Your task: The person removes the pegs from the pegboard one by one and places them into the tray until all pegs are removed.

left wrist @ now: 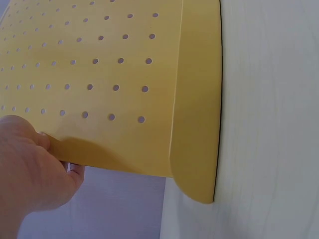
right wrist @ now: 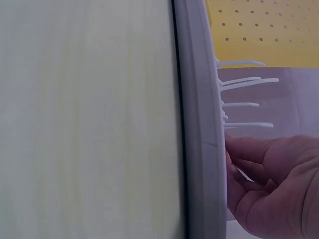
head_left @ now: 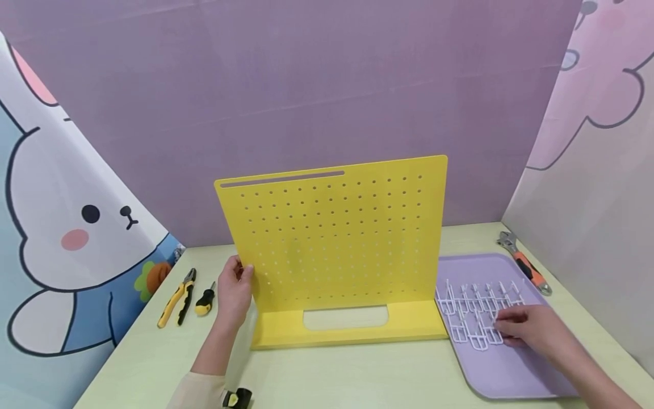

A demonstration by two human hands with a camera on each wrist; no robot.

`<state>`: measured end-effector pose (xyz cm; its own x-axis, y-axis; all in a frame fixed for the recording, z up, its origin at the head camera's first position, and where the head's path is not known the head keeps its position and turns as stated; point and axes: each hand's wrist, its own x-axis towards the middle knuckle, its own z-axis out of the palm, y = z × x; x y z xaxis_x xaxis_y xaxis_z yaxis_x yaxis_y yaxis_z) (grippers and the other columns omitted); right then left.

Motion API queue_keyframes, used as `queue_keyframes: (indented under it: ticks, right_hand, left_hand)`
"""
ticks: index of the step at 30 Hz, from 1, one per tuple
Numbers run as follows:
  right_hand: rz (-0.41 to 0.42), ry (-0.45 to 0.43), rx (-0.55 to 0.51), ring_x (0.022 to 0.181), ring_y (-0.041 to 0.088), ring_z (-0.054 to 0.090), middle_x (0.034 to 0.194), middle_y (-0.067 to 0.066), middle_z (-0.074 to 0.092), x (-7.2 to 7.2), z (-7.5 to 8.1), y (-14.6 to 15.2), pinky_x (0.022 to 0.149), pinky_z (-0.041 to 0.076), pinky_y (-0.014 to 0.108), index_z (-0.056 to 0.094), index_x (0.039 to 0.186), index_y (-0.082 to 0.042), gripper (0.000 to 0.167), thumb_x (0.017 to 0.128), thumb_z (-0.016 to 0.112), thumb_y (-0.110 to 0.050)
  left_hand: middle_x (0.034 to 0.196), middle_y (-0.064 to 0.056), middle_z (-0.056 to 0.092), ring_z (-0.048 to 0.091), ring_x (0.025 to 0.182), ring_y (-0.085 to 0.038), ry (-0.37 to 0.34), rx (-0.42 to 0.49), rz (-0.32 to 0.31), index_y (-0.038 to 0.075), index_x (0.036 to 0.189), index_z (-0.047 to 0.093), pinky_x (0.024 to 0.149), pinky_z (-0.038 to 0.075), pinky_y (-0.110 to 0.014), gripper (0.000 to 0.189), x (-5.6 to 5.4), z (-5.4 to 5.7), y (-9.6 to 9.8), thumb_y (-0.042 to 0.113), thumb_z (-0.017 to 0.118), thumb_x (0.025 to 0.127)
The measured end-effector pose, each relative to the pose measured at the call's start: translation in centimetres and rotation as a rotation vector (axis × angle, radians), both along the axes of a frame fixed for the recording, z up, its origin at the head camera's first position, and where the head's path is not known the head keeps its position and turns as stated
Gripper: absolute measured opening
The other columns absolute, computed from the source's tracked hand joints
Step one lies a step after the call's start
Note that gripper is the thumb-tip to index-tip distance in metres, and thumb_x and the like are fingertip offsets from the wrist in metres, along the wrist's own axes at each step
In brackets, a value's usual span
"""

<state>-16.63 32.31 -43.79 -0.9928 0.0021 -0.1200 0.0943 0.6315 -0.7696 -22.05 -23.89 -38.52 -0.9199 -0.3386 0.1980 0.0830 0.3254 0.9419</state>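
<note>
A yellow pegboard (head_left: 332, 250) with rows of small holes stands upright on its yellow base at the middle of the table. My left hand (head_left: 235, 289) grips its left edge, thumb on the front face; the left wrist view shows the fingers (left wrist: 76, 174) behind that edge. Several white wire pegboard hooks (head_left: 478, 336) lie in rows on a lilac tray (head_left: 511, 375) to the right. There my right hand (head_left: 536, 329) pinches the hook at the right end of the nearer row. In the right wrist view the tray's rim hides the fingertips.
Pliers with yellow and black handles (head_left: 176, 298) and a stubby screwdriver (head_left: 205, 302) lie left of the pegboard. An adjustable wrench with an orange handle (head_left: 531, 271) lies beyond the tray's right edge. A purple wall (head_left: 327, 85) stands behind the table.
</note>
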Motion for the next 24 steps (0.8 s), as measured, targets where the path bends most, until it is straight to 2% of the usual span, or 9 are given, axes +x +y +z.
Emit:
queue_keyframes:
  ticks: [7, 14, 17, 20, 24]
  right_hand:
    - [-0.019, 0.069, 0.131, 0.072, 0.015, 0.067, 0.092, 0.013, 0.073, 0.2, 1.1, 1.2, 0.060, 0.056, 0.025, 0.070, 0.112, 0.011, 0.034, 0.091, 0.074, -0.016]
    - [-0.094, 0.212, 0.126, 0.069, 0.014, 0.069, 0.096, 0.017, 0.074, 0.8, 3.7, 1.3, 0.059, 0.054, 0.025, 0.071, 0.114, 0.007, 0.035, 0.094, 0.073, -0.022]
    - [-0.121, 0.284, 0.149, 0.068, 0.011, 0.069, 0.096, 0.018, 0.075, 1.0, 4.7, 0.4, 0.057, 0.049, 0.024, 0.072, 0.117, 0.003, 0.037, 0.096, 0.072, -0.028]
    - [-0.147, 0.372, 0.141, 0.068, 0.004, 0.066, 0.100, 0.017, 0.074, 1.1, 5.6, -0.9, 0.057, 0.047, 0.021, 0.073, 0.116, 0.000, 0.035, 0.097, 0.070, -0.029]
    - [-0.177, 0.487, 0.071, 0.070, -0.002, 0.063, 0.097, 0.001, 0.075, 0.9, 6.6, -2.9, 0.059, 0.048, 0.016, 0.074, 0.116, -0.003, 0.032, 0.097, 0.070, -0.029]
  left_hand:
    - [0.123, -0.016, 0.055, 0.051, 0.109, -0.024, 0.006, -0.004, -0.013, 0.000, 0.130, 0.050, 0.082, 0.047, -0.019, 0.024, -0.3, -0.2, 0.4, 0.006, 0.048, 0.107]
    - [0.121, -0.016, 0.054, 0.050, 0.109, -0.023, -0.002, 0.004, -0.034, 0.000, 0.131, 0.051, 0.082, 0.047, -0.019, 0.026, -0.5, -0.4, 0.7, 0.011, 0.050, 0.107]
    - [0.126, -0.015, 0.055, 0.051, 0.116, -0.023, 0.005, 0.007, -0.057, 0.002, 0.136, 0.050, 0.088, 0.046, -0.020, 0.032, -0.4, -0.5, 0.4, 0.015, 0.052, 0.107]
    - [0.131, -0.011, 0.055, 0.050, 0.122, -0.021, 0.044, 0.012, -0.053, 0.006, 0.143, 0.046, 0.095, 0.045, -0.024, 0.040, 0.0, -0.4, -0.1, 0.022, 0.054, 0.106]
    - [0.130, -0.006, 0.054, 0.049, 0.121, -0.016, 0.147, 0.011, 0.024, 0.009, 0.142, 0.045, 0.098, 0.043, -0.029, 0.043, 0.9, 0.6, -0.2, 0.028, 0.056, 0.105]
